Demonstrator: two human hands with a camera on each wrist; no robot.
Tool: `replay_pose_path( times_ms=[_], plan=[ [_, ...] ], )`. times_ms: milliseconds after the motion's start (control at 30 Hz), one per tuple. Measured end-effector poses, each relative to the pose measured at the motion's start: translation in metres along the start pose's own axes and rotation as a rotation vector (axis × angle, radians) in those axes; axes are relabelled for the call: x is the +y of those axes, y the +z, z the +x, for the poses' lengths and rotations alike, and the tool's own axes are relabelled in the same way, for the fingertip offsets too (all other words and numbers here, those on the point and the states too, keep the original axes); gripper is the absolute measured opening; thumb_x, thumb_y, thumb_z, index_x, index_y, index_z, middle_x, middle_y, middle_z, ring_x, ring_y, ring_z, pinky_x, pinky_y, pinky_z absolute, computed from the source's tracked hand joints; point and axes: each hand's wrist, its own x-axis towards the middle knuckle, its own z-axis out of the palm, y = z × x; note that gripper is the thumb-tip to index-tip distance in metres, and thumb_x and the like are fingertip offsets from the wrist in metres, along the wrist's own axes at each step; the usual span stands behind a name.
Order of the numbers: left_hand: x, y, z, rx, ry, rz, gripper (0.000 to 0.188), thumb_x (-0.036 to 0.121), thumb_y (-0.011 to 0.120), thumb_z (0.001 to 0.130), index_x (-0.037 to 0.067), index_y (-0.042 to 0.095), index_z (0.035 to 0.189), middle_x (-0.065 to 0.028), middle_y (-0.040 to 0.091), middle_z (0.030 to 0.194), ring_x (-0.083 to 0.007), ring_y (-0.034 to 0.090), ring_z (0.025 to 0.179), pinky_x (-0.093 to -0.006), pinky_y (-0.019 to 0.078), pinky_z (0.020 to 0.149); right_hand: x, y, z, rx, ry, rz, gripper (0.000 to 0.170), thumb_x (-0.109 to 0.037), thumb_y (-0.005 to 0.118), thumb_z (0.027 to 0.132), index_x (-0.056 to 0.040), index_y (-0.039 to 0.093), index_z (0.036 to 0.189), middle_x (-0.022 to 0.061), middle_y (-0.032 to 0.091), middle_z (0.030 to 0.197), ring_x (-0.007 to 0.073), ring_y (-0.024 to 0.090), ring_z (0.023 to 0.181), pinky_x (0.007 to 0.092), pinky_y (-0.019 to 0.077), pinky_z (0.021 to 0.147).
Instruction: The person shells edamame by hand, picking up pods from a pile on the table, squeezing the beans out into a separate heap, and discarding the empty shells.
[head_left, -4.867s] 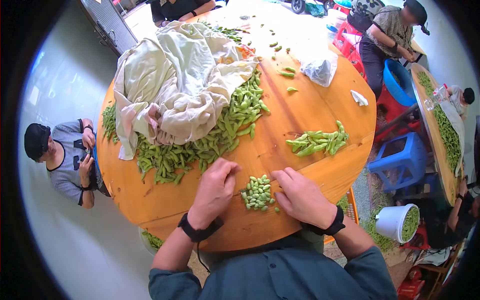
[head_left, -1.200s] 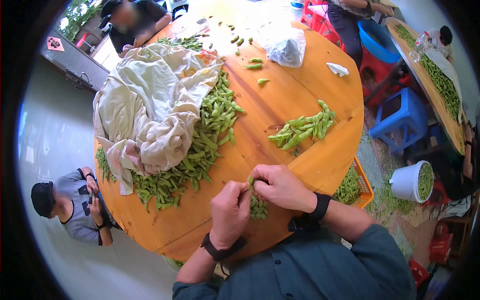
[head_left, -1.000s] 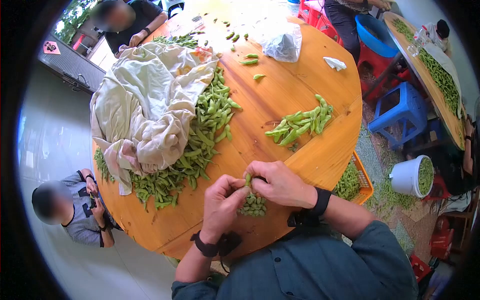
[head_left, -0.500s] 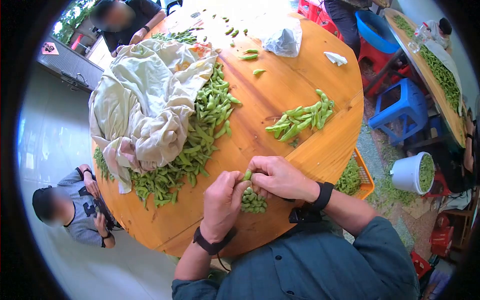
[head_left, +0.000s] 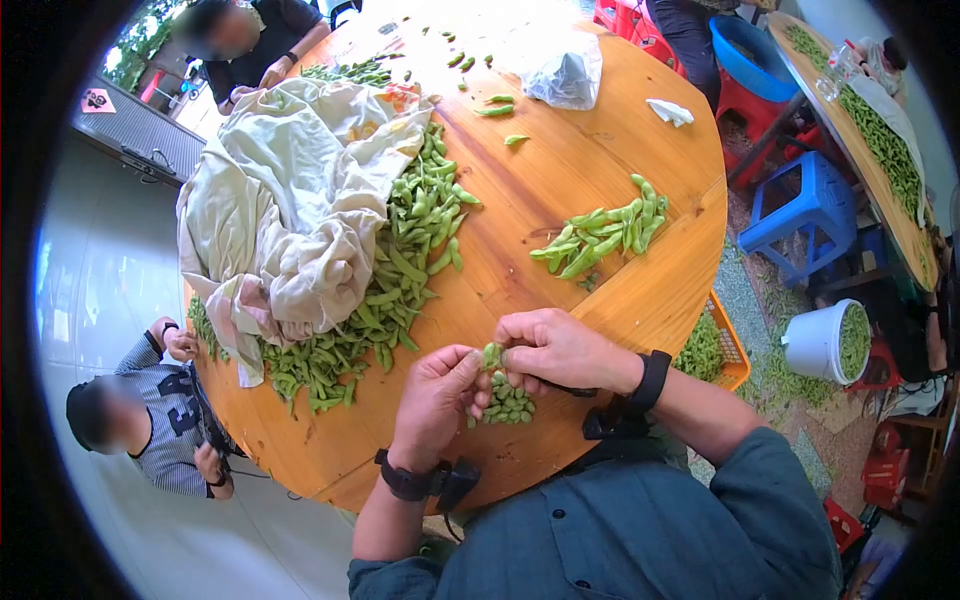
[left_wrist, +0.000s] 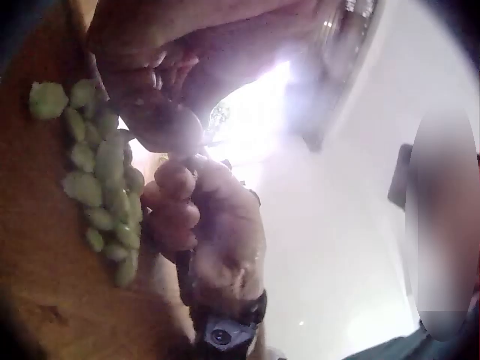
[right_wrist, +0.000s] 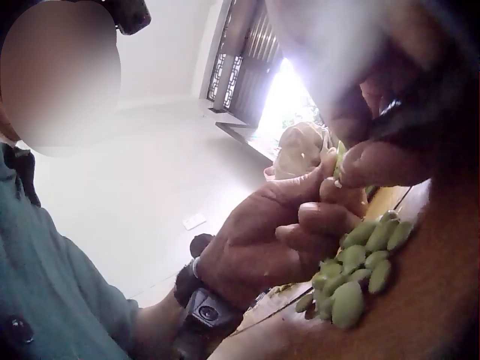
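Observation:
Between the fingertips of both hands is a green pod (head_left: pixel 491 355), its lower part hidden by fingers. My left hand (head_left: pixel 433 392) pinches it from the left, and my right hand (head_left: pixel 562 352) pinches it from the right with curled fingers. In the right wrist view a bit of the pod (right_wrist: pixel 340 160) shows between the thumbs. Just below the hands lies a small pile of shelled beans (head_left: pixel 508 402) on the wooden table; the beans (left_wrist: pixel 110 184) are also close beside the fingers in the left wrist view.
A large heap of pods (head_left: pixel 380 320) lies at the left, partly under a crumpled cloth (head_left: pixel 300 200). Farther right are a small pod group (head_left: pixel 605 235), a plastic bag (head_left: pixel 562 78) and a white tissue (head_left: pixel 670 112). People sit at the left and far left edges.
Compared with the oldest frame, both hands have come together over the beans and hold a pod. Lately the left hand has tilted slightly, its fingers showing more below the pod.

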Motion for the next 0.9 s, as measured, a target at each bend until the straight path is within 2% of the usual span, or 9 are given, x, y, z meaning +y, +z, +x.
replay_pose_path(
  times_ms=[67,133,167,233,367,433,533,833,900],
  plan=[
    [-0.001,-0.001,0.0,-0.021,-0.023,-0.058,0.016,0.019,0.057,0.102,0.004,0.062,0.097,-0.0019,0.063,0.074,-0.009,0.058,0.057,-0.0207,0.0468,0.051,-0.001,0.0,0.0,-0.016,0.019,0.019,0.013,-0.009,0.053,0.094,0.0005,0.061,0.098,0.0041,0.065,0.073,0.0099,0.062,0.06,0.0254,0.0534,0.056],
    [-0.002,0.0,-0.002,0.007,-0.04,-0.057,0.016,0.019,0.058,0.102,0.005,0.061,0.095,-0.0013,0.063,0.073,-0.0092,0.057,0.054,-0.0207,0.0452,0.048,-0.003,0.003,0.0,0.051,-0.155,-0.354,0.018,-0.009,0.055,0.087,0.0032,0.063,0.097,0.0194,0.065,0.066,0.0317,0.068,0.064,0.0412,0.0554,0.06],
    [-0.002,0.0,-0.003,0.007,-0.043,-0.056,0.016,0.019,0.058,0.102,0.005,0.061,0.095,-0.0013,0.063,0.073,-0.0092,0.057,0.054,-0.0207,0.0452,0.048,0.0,0.005,0.001,0.051,-0.154,-0.352,0.018,-0.009,0.055,0.087,0.0032,0.063,0.097,0.0194,0.065,0.066,0.0317,0.068,0.064,0.0412,0.0554,0.06],
    [-0.001,0.002,-0.006,0.037,-0.016,0.066,0.017,0.02,0.059,0.101,0.006,0.061,0.092,-0.0007,0.061,0.072,-0.0088,0.056,0.052,-0.021,0.0436,0.047,0.006,0.011,0.001,0.131,-0.326,-0.612,0.017,-0.012,0.058,0.085,0.0029,0.061,0.091,0.0261,0.063,0.069,0.0438,0.065,0.071,0.0494,0.0535,0.064],
    [-0.001,0.007,-0.008,0.124,0.08,0.168,0.019,0.021,0.06,0.101,0.006,0.061,0.089,0.0,0.06,0.07,-0.0076,0.053,0.052,-0.021,0.0415,0.047,-0.001,0.02,-0.003,0.265,-0.289,-0.703,0.015,-0.013,0.06,0.086,0.0018,0.057,0.086,0.0265,0.062,0.071,0.0466,0.064,0.073,0.0521,0.0525,0.064],
    [-0.001,0.008,-0.009,0.114,0.115,0.273,0.021,0.023,0.062,0.1,0.007,0.062,0.086,0.0022,0.058,0.067,-0.004,0.05,0.053,-0.0194,0.0389,0.048,-0.001,0.021,-0.003,0.285,-0.389,-0.781,0.014,-0.014,0.061,0.087,-0.0001,0.056,0.086,0.0238,0.063,0.072,0.0444,0.065,0.073,0.0513,0.0529,0.065],
    [0.001,0.011,-0.011,0.134,0.104,0.299,0.022,0.02,0.061,0.1,0.007,0.062,0.082,0.0035,0.056,0.067,-0.0035,0.049,0.055,-0.0201,0.0385,0.049,0.0,0.02,-0.002,0.235,-0.488,-0.869,0.011,-0.012,0.059,0.088,-0.0011,0.056,0.088,0.0217,0.064,0.075,0.0419,0.066,0.074,0.0497,0.0535,0.065],
    [-0.007,0.007,-0.012,0.112,0.259,0.616,0.016,0.013,0.058,0.1,0.001,0.064,0.091,0.0036,0.056,0.068,-0.0049,0.049,0.058,-0.0213,0.0401,0.053,0.003,0.022,-0.003,0.211,-0.454,-0.929,0.013,-0.012,0.058,0.088,-0.0004,0.058,0.082,0.0213,0.066,0.075,0.0404,0.067,0.073,0.0484,0.0543,0.067],
    [-0.007,0.007,-0.013,0.109,0.236,0.581,0.016,0.012,0.058,0.1,0.001,0.065,0.091,0.0036,0.056,0.069,-0.0048,0.05,0.059,-0.0214,0.0403,0.053,0.007,0.02,0.0,0.204,-0.471,-0.898,0.013,-0.012,0.059,0.088,-0.0003,0.058,0.082,0.022,0.066,0.075,0.041,0.067,0.073,0.0489,0.0541,0.068]
  ],
)
